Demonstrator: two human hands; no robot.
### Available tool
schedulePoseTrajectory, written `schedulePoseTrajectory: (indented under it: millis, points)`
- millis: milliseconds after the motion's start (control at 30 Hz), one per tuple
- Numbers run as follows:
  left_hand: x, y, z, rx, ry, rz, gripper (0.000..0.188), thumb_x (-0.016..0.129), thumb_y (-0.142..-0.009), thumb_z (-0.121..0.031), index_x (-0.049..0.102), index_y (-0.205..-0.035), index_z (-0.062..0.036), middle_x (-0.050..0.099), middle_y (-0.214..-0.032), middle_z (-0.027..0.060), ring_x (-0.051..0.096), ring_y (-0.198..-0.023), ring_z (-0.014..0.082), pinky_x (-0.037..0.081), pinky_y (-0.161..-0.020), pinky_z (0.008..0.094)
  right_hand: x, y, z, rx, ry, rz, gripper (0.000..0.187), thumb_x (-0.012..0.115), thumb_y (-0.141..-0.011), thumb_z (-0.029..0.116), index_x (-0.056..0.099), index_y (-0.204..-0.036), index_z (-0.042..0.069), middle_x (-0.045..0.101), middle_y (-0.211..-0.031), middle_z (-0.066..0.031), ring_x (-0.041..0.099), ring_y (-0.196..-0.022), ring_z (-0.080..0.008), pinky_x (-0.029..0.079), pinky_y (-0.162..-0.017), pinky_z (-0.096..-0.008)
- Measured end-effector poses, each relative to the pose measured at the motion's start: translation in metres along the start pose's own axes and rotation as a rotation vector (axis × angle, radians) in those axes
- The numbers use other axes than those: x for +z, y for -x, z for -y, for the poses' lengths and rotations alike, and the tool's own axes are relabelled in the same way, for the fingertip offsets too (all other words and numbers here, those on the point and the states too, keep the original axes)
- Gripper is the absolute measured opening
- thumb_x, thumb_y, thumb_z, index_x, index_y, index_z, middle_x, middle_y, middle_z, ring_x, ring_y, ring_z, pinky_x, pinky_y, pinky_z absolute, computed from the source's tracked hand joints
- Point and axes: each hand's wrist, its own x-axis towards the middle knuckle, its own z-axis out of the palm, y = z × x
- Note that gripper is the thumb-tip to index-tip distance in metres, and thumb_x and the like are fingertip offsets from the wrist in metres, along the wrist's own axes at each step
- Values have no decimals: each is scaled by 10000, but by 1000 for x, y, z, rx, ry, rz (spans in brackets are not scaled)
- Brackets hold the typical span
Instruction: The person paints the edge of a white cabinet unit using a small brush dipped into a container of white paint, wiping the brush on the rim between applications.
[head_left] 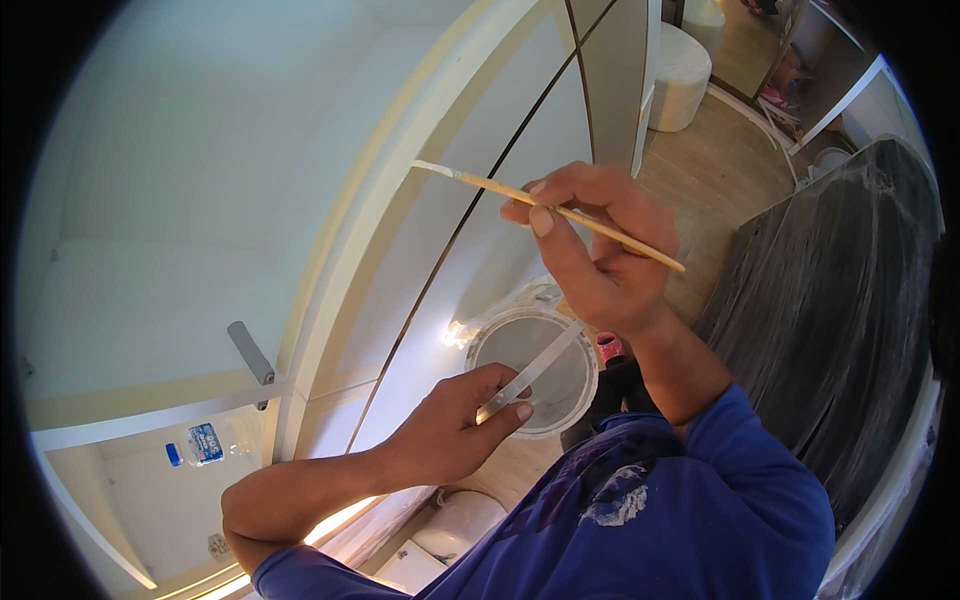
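My right hand (615,235) pinches a thin paintbrush (500,188) with a light wooden handle between thumb and fingers. Its white-coated bristles point left, at the pale edge of a white cabinet frame (375,195); whether they touch it I cannot tell. Lower down, my left hand (455,415) grips a narrow, translucent whitish strip (540,362), its exact kind unclear. Behind that strip appears a round, pale-rimmed bucket (592,385) with a greyish inside.
On a cabinet shelf to the left lies a clear plastic bottle (235,440) with a blue cap. A grey bar-shaped fitting (250,352) sits above it. Dark furniture under plastic film (830,250) stands at right. A white cylindrical stool (680,80) is at the far end.
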Motion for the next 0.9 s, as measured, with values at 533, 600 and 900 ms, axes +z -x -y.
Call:
schedulePoseTrajectory:
  millis: [533, 600, 900]
  points:
    - [1, -1, -3, -2, -17, 0, 345, 608, -1095, -280, 646, -1258, 22, 727, -1066, 186, 670, -986, 244, 524, -891, 408, -1, -5, -10, -200, 202, -61, 190, 702, -850, -90, 693, -1030, -30, 766, -891, -125, 732, -723, -197, 583, -667, -292]
    - [1, -1, -3, -3, -18, -2, 347, 608, -1095, -282, 645, -1258, 22, 727, -1060, 186, 672, -976, 242, 525, -882, 408, 0, -3, -12, -226, 204, -34, 202, 704, -838, -92, 698, -1029, -27, 760, -876, -127, 725, -705, -210, 572, -642, -298]
    - [0, 0, -1, 31, -39, -12, 342, 613, -1091, -278, 643, -1247, 24, 721, -1015, 171, 645, -864, 218, 520, -787, 394, 1, 3, -1, -157, 144, 42, 163, 681, -918, -77, 663, -1077, -43, 764, -887, -175, 774, -804, -228, 602, -690, -302]
